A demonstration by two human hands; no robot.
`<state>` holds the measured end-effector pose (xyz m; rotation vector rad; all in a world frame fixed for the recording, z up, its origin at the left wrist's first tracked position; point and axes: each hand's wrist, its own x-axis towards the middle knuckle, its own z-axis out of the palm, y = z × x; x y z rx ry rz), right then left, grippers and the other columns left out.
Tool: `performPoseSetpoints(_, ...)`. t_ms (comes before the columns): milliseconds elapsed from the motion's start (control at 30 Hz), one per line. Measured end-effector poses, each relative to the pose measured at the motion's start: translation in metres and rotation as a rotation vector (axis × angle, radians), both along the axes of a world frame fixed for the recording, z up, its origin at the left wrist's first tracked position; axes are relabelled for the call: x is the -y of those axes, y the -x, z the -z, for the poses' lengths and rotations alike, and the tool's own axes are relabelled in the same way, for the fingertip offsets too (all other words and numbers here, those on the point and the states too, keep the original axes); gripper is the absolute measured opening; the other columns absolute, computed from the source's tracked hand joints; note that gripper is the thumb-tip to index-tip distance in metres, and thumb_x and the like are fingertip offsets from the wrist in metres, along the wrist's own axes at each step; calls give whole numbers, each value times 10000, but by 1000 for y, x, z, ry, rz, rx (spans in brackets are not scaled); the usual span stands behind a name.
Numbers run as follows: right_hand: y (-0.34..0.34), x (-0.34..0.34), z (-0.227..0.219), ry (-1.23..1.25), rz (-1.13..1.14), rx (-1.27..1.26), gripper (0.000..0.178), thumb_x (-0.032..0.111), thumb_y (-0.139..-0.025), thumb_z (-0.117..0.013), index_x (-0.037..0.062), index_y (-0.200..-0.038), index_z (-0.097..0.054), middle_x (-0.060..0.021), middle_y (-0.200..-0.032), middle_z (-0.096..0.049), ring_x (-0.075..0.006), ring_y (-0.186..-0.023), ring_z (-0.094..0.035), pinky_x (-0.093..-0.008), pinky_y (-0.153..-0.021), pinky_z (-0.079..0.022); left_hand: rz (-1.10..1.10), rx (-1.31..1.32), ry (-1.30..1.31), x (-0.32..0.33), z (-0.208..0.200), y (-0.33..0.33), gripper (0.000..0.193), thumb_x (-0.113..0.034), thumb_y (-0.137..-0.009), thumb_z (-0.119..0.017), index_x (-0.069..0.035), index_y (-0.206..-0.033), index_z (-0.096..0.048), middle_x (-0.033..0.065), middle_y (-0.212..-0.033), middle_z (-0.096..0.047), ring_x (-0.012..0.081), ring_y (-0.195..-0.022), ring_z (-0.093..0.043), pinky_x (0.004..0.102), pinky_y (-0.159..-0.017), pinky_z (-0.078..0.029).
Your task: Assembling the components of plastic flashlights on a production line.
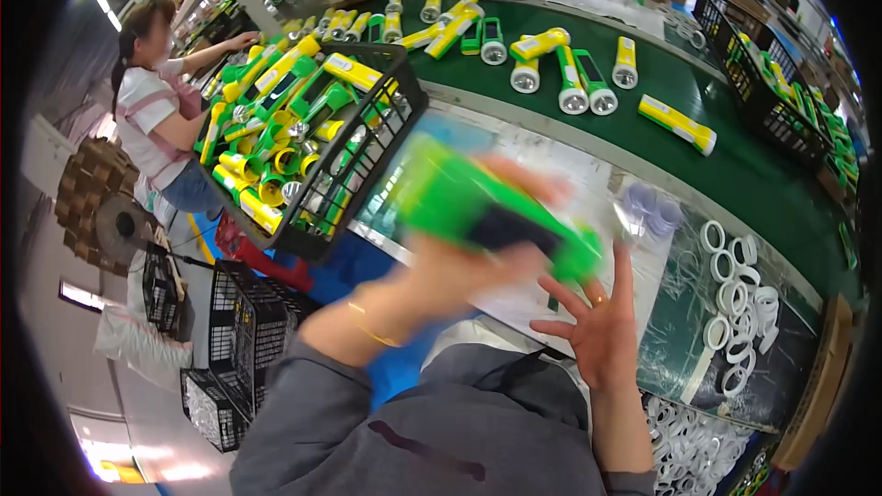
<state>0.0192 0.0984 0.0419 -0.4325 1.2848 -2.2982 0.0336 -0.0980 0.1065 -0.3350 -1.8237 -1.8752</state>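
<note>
My left hand (459, 276) is wrapped around a green flashlight (501, 211) with a dark panel on its side. Both are smeared by motion, and the flashlight is tilted over the worktable. My right hand (602, 331) has its fingers spread, a ring on one of them, just beside the flashlight's lower right end. Close to its raised fingertip lie several clear round lenses (657, 209) and something shiny; whether the finger touches them I cannot tell. White plastic rings (732, 298) lie loose to the right of that hand.
A black crate (404, 96) heaped with yellow-green flashlights stands at left. Beyond the table runs a green conveyor belt (726, 174) carrying more flashlights (678, 124). Another crate (767, 83) is at far right. White rings (689, 436) are piled below. A co-worker (165, 101) reaches in at left.
</note>
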Motion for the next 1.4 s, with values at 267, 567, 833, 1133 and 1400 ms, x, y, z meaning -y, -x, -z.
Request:
performPoseSetpoints(267,34,-89,18,-332,441,-258,441,157,-816,-625,32,-1213,-483,-123,-1136,-541,-197,-1016,-539,-335,-886,-443,1338,442,-21,-31,68,6,1054,-213,-651,-824,-47,-1466,-178,125,-1543,-95,272,-1422,-124,434,-1134,-133)
performPoseSetpoints(567,30,-88,-4,-867,433,-865,927,360,-670,-816,79,-1395,-312,-135,-1325,-367,-284,-1179,-452,-391,-928,-419,488,289,401,-104,68,36,891,-167,-662,-799,-97,-1392,-292,160,-1038,-606,319,-925,-622,356,-792,-489)
performPoseSetpoints(833,18,-108,-30,-675,496,-856,319,115,-710,-790,40,-995,-667,-115,-1132,-550,-173,-857,-603,-288,-673,-518,587,125,252,-111,81,35,718,-139,-675,-779,-64,-1288,-415,133,-1131,-573,267,-1015,-600,328,-871,-459)
performPoseSetpoints(1133,20,-106,-37,-992,365,-1276,285,214,-584,-782,178,-849,-683,-93,-1165,-547,-288,-941,-579,-351,-723,-523,669,95,48,-112,92,41,713,-378,-663,-830,-55,-1206,-500,86,-1025,-585,201,-921,-590,303,-801,-465)
performPoseSetpoints(1400,31,-107,-44,-966,191,-1230,320,237,-594,-776,191,-897,-684,-101,-1206,-513,-290,-984,-558,-352,-725,-502,696,100,88,-111,94,42,698,-413,-642,-836,-64,-1150,-509,79,-1014,-585,204,-881,-592,304,-769,-468)
